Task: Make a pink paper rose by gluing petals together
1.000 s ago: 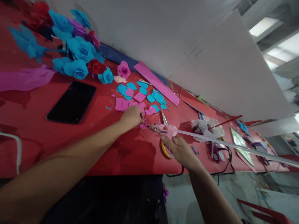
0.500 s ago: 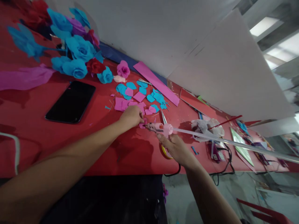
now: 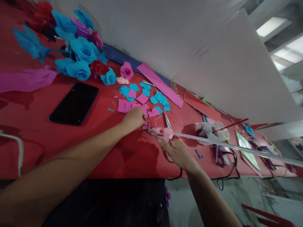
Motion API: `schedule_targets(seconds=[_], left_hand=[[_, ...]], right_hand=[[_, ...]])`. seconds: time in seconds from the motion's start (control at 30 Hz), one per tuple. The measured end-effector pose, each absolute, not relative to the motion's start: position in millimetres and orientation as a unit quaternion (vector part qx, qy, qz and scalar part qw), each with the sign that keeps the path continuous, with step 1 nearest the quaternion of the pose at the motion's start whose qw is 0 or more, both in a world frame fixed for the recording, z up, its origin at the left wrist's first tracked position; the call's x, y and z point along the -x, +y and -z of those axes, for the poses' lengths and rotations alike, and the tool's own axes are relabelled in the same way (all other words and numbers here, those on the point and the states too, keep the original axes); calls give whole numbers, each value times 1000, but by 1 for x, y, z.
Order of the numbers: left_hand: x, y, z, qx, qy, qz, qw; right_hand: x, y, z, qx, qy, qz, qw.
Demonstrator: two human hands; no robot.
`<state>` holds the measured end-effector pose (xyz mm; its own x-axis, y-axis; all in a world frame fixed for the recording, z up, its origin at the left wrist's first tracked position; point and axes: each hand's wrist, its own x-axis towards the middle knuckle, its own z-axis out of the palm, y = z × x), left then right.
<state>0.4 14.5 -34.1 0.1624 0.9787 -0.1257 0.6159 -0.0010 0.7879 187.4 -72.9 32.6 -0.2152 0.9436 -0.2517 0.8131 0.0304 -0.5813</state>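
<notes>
The left hand (image 3: pixel 135 119) pinches its fingers together on a small magenta paper piece (image 3: pixel 146 125) above the red-topped bench (image 3: pixel 101 154). The right hand (image 3: pixel 176 153) has its fingers curled around a pale pink glue gun with a dark, crusted nozzle (image 3: pixel 159 133); its handle is mostly hidden. The nozzle points left, right beside the paper piece; whether they touch cannot be told. A long translucent glue stick (image 3: pixel 224 144) runs from the gun's back end toward the right.

Steel-bladed scissors (image 3: pixel 167 119) lie partly behind the gun and right hand. Just beyond the left hand are overlapping magenta paper cutouts (image 3: pixel 124 106), with bright blue paper petals (image 3: pixel 161 98) farther off. A black smartphone (image 3: pixel 74 104) lies to the left, and blue crepe-paper roses (image 3: pixel 85 50) stand at far left.
</notes>
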Motion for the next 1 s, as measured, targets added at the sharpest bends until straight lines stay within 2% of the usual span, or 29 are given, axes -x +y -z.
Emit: schedule_targets(seconds=[0.13,0.2,0.3,0.43,0.53,0.67,0.73,0.8,0.87,1.0], left_hand=[[2,15,35,-675,594,-241,366],[5,16,34,-662,596,-254,378],[12,17,31,-596,599,-337,415],[21,18,21,-466,569,-440,515],[26,17,12,-432,558,-446,551],[31,14,1,-441,545,-440,561],[32,12,-2,-462,540,-434,554],[32,11,-3,-490,525,-429,549],[31,10,-1,-518,507,-424,543],[30,10,1,-560,514,-401,512]], right_hand=[[-217,-73,-41,604,-725,-320,80],[-234,-65,-41,609,-745,-256,99],[-253,-44,-30,657,-745,-104,53],[-264,-10,-5,720,-691,-37,49],[-265,4,1,741,-668,-25,61],[-246,5,-12,744,-658,-6,119],[-223,4,-20,704,-689,-43,166],[-193,5,-25,580,-745,-212,253],[-166,9,-26,510,-749,-324,273],[-138,16,-20,492,-736,-365,288]])
